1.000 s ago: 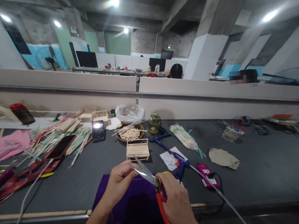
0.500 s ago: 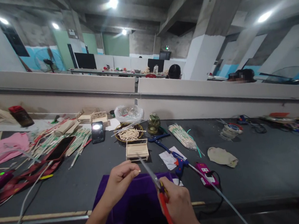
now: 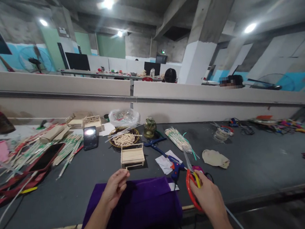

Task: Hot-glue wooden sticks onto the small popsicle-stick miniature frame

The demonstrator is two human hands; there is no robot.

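Red scissors (image 3: 188, 188) are gripped by the right hand (image 3: 207, 197); the blades are best kept pointed away. The left hand (image 3: 115, 187) is pinched narrow; what is held cannot be told.

**Scissors up, blades together**

The red-handled scissors (image 3: 190, 177) sit upright in the right hand (image 3: 208, 198). The big red loop hangs low with a yellow-lined grip just above it. The slim steel blades are closed, pointing up and slightly left. They hover just right of the purple cloth (image 3: 139, 204), not touching it.
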